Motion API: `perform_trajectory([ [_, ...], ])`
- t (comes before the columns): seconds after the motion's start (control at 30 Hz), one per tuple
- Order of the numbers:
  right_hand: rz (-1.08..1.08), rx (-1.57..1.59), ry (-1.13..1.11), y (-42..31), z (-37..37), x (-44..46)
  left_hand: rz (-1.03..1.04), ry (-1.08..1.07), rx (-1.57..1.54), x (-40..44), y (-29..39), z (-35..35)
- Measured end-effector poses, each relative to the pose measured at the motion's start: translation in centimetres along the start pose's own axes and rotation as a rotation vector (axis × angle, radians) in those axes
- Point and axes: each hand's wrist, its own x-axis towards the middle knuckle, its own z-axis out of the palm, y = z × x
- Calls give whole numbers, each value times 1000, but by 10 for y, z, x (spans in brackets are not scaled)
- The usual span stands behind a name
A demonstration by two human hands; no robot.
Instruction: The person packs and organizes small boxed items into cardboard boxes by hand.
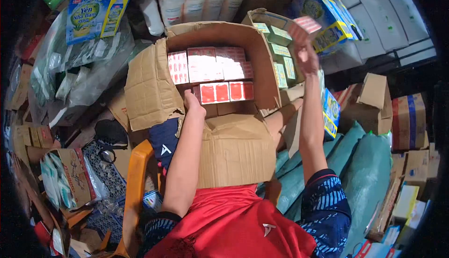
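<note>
An open cardboard box (215, 152) sits in front of me with its flaps spread. Inside it are several red-and-white packs (215, 93), stacked in rows. My left hand (192, 103) is at the box's left front, beside the front packs; its fingers are partly hidden inside. My right hand (307, 60) is raised to the right of the box, closed on a red-and-white pack (306, 26). Behind the right side of the box stands a smaller open carton (258, 17) with several green-and-yellow packs (280, 50).
Blue-and-yellow packages (92, 14) lie on plastic bags at the upper left, with another blue-and-yellow pack (322, 14) at the upper right. Green wrapped sacks (362, 178) lie at the right. An orange chair arm (135, 178) and a blue crate (105, 171) are at the left.
</note>
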Motion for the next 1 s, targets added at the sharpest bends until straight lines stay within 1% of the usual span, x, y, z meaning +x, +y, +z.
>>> perform_trajectory([
  [0.03,-51,180,-233,-23,29,-25,6,0,10,5,-1,-1],
  [0.07,1,285,-322,-46,74,-52,15,-5,25,10,-2,-3],
  [0.1,38,446,-462,-52,73,-50,53,27,33,2,1,2],
  [0.13,38,486,-443,-54,83,-57,90,59,42,-3,3,7],
  [0.2,30,566,-409,-51,108,-71,102,-23,-2,15,-1,5],
  [0.27,-74,248,-289,-44,122,-77,60,-27,37,-7,7,12],
  [0.3,-96,159,-311,-38,137,-89,63,-37,55,-12,8,12],
  [0.37,30,-174,-358,-32,151,-101,79,-66,48,-13,8,14],
  [0.4,5,-373,-312,-22,171,-110,86,-83,29,-9,6,13],
  [0.47,-350,-907,-370,4,170,-94,143,-49,66,12,0,7],
  [0.5,-363,-1105,-397,12,180,-95,105,-48,102,5,3,8],
  [0.53,-429,-1241,-525,31,176,-76,65,-45,139,-4,6,8],
  [0.57,-612,-1368,-607,48,176,-66,25,-59,136,8,5,4],
  [0.6,-797,-1493,-687,58,179,-59,50,-98,125,20,1,-1],
  [0.67,-496,-1725,-723,67,195,-60,95,-174,100,35,-3,-7],
  [0.7,-525,-1731,-708,82,190,-51,50,-28,121,7,4,4],
  [0.73,-496,-1759,-676,93,188,-48,25,-59,162,-16,11,8],
  [0.8,-442,-1901,-608,111,182,-36,-22,-128,107,-1,10,4],
  [0.83,-472,-1942,-555,119,178,-35,-2,-95,31,27,4,-3],
  [0.87,-503,-1982,-499,127,174,-36,-29,-90,21,39,3,-6],
  [0.93,-565,-2038,-408,145,168,-30,-26,-93,73,38,3,-7],
  [1.0,-616,-2070,-348,166,164,-29,-28,-53,41,35,3,-6],
])
